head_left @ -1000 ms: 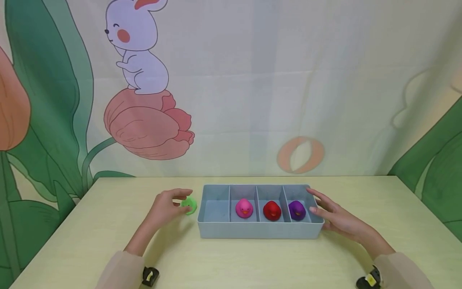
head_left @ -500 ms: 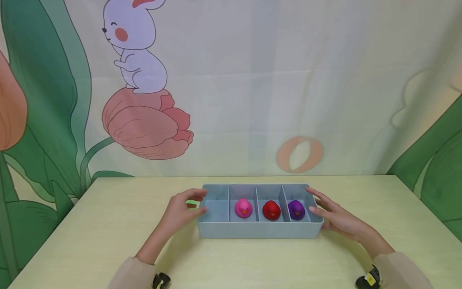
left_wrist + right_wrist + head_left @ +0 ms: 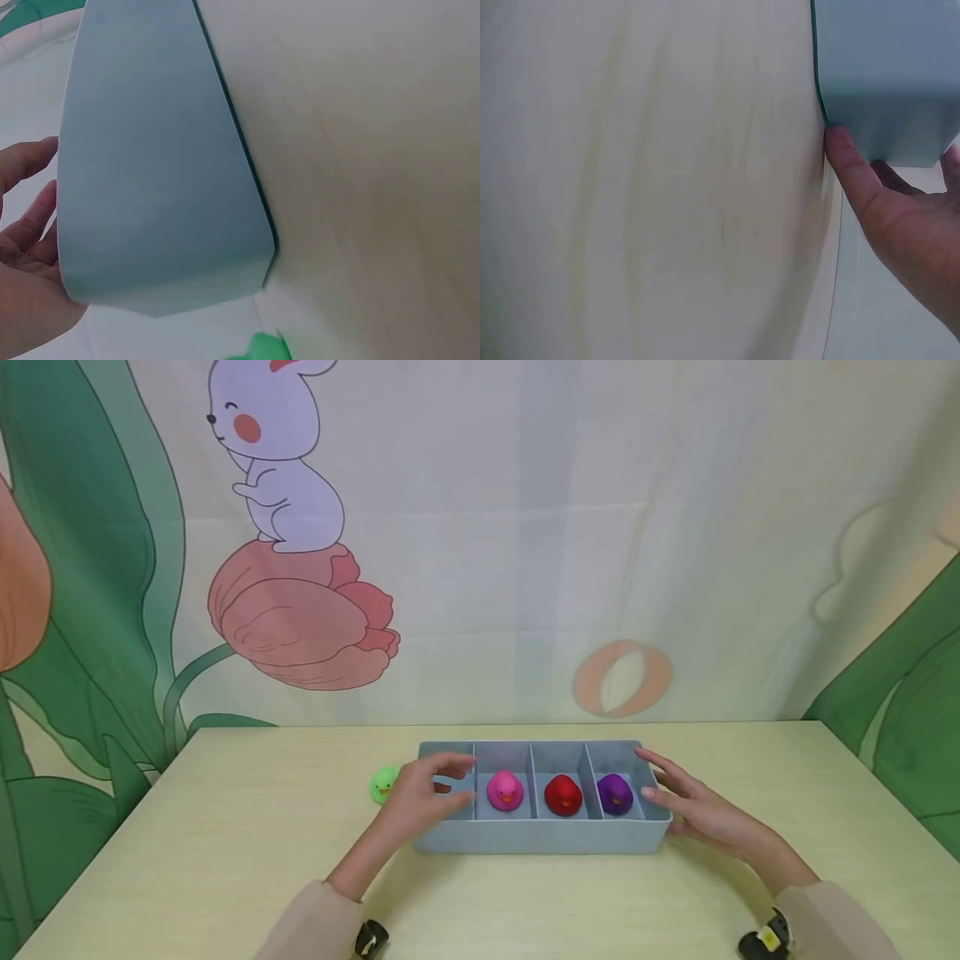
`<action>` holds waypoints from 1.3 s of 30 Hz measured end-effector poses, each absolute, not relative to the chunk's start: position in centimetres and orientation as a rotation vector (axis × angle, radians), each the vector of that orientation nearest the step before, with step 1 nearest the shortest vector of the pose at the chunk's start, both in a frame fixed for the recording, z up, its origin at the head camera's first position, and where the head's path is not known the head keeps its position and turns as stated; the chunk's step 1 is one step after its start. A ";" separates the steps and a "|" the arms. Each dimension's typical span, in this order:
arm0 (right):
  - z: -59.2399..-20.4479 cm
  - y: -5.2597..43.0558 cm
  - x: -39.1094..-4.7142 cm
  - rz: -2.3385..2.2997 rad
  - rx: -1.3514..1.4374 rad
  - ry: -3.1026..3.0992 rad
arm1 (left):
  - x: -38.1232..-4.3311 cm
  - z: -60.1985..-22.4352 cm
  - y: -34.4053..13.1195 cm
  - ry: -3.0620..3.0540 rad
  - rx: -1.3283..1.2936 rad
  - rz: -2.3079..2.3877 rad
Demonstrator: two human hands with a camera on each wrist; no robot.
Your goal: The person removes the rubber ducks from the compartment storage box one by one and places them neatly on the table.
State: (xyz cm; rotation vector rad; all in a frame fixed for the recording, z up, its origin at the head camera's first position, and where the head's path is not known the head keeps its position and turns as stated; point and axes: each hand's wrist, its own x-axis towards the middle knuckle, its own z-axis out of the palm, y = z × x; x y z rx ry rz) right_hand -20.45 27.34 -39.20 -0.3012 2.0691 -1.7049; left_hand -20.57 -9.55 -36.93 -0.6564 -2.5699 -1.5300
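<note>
A light blue box (image 3: 540, 837) with several compartments in a row stands on the table. My left hand (image 3: 420, 797) is over its leftmost compartment, thumb and fingers apart with nothing between them. The fingertips point at the pink rubber duck (image 3: 506, 792) in the neighbouring compartment. A red rubber duck (image 3: 563, 796) and a purple rubber duck (image 3: 616, 794) sit in the compartments further right. Left of the box, a green rubber duck (image 3: 383, 784) is on the table, partly behind my left hand. My right hand (image 3: 701, 814) rests against the box's right end, fingers fairly straight.
The pale wooden table (image 3: 247, 827) extends on both sides of the box. Behind it hangs a printed curtain (image 3: 480, 568) with a rabbit and flowers. A dark wrist device (image 3: 371, 938) shows at the left sleeve.
My left hand has moved right, from beside the green rubber duck to over the leftmost compartment. The green rubber duck has come back into view. My right hand has stayed at the box's end.
</note>
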 end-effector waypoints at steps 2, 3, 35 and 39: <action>-39.2 27.3 -20.4 -1.707 -0.305 2.069 | -20.7 -37.0 -9.0 -2.575 -0.671 -1.528; -39.2 27.3 -20.4 -1.708 -0.306 2.069 | -20.8 -37.0 -8.8 -2.581 -0.677 -1.526; -39.1 27.3 -20.4 -1.710 -0.299 2.071 | -23.2 -37.3 -4.1 -2.956 -0.779 -0.868; -39.2 27.3 -20.4 -1.707 -0.291 2.074 | -23.5 -37.4 -3.8 -2.975 -0.793 -0.725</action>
